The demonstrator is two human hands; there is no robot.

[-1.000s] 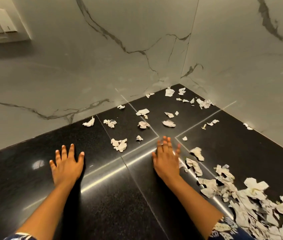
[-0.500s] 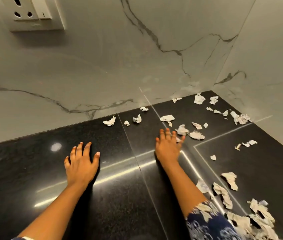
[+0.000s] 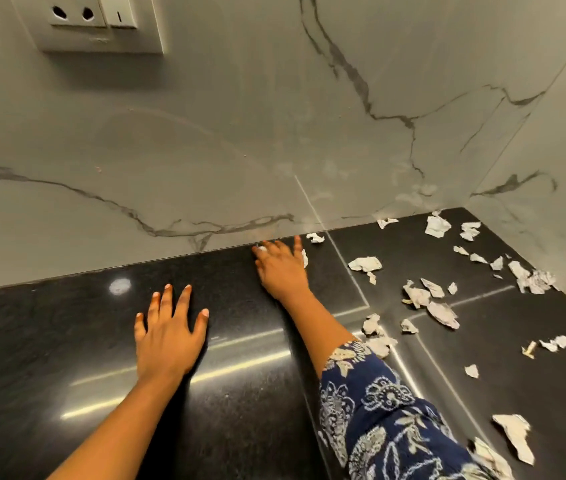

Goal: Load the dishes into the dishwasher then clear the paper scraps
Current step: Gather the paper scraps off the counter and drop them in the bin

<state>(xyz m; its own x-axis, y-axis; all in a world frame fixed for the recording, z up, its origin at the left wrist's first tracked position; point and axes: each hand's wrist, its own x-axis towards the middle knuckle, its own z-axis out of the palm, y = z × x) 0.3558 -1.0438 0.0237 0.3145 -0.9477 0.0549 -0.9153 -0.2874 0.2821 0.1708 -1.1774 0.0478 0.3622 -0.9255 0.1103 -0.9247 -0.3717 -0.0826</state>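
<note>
Torn white paper scraps (image 3: 428, 299) lie scattered over the right half of the black polished counter (image 3: 67, 341), up to the back corner. My right hand (image 3: 281, 268) lies flat with fingers spread at the foot of the back wall, covering a scrap (image 3: 305, 258) whose edge shows at its right side; a bit of white shows under the fingertips. My left hand (image 3: 167, 337) rests flat on the bare counter, fingers spread, holding nothing. No dishes or dishwasher are in view.
The marble-patterned back wall (image 3: 240, 150) meets a side wall (image 3: 558, 150) at the right corner. A white socket and switch plate (image 3: 98, 22) sits high on the back wall. More scraps (image 3: 515, 438) lie near the front right.
My right hand has reached forward and left, from the middle of the counter to the back wall, onto the scraps there. The left hand stays flat. The view has shifted left.
</note>
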